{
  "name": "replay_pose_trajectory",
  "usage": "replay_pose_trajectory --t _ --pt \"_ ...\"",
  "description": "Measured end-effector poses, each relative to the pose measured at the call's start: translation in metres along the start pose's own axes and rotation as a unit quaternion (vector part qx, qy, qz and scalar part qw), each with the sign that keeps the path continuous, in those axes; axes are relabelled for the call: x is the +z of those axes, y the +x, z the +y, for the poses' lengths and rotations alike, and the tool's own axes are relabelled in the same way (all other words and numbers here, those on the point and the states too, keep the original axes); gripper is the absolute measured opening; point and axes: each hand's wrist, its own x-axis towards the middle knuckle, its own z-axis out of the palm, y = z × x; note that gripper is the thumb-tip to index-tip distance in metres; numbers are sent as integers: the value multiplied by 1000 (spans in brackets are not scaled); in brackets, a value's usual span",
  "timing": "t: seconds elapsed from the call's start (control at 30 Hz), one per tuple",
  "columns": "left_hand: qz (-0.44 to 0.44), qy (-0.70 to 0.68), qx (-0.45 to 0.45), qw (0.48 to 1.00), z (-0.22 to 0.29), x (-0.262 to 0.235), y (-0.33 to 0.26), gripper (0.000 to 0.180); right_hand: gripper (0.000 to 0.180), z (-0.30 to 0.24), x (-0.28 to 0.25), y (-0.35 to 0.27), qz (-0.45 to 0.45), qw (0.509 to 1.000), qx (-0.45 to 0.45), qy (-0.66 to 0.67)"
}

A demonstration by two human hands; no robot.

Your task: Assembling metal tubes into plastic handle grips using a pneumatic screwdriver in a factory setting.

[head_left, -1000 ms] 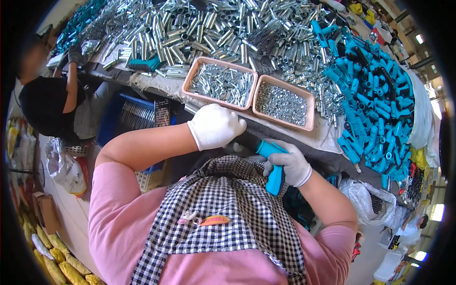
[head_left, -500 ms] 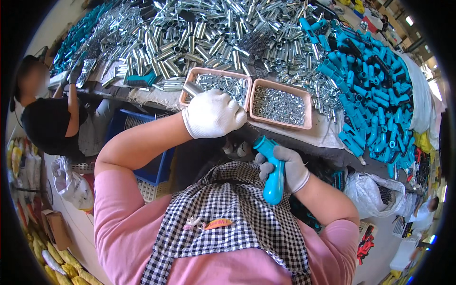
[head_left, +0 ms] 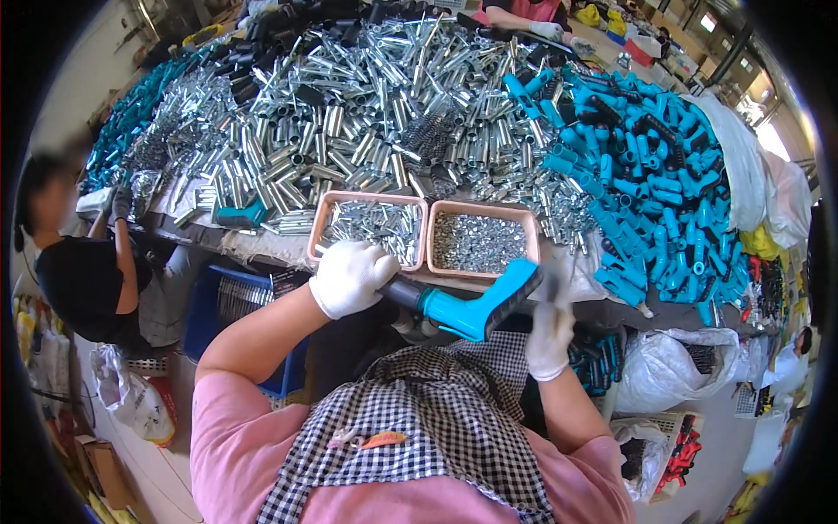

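Observation:
My left hand (head_left: 353,278), in a white glove, is closed around the black sleeve (head_left: 403,293) of a tool. A teal plastic handle (head_left: 463,313) sits on the sleeve's right end and points right across my body, its grip bent upward. Black lines its lower edge. Just beyond the grip's end is my right hand (head_left: 550,345), also gloved, palm toward it; motion blurs its upper part, but the fingers look stretched upward. Beyond my hands, a pink tray (head_left: 316,234) holds small metal pins, and a second pink tray (head_left: 532,236) holds tiny metal parts.
Metal tubes (head_left: 332,127) and springs lie heaped over the table. Teal handles (head_left: 663,175) are piled at the right. At the left, a co-worker (head_left: 87,271) handles parts. A blue crate (head_left: 205,306) stands below the table edge; a white sack (head_left: 672,375) is at right.
The teal handle has gone from my right hand onto the black sleeve and turned to lie sideways. My right hand has let go of it and blurs beside its end. The view has tilted up.

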Motion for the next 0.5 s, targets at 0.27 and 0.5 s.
replay_pose_trajectory --t 0.27,0.5 --pt "49 -32 -206 977 14 15 2 20 89 -33 19 -11 -161 982 -97 -22" --pt "-87 -137 -144 976 46 32 -21 28 43 5 1 36 -73 996 -5 48"
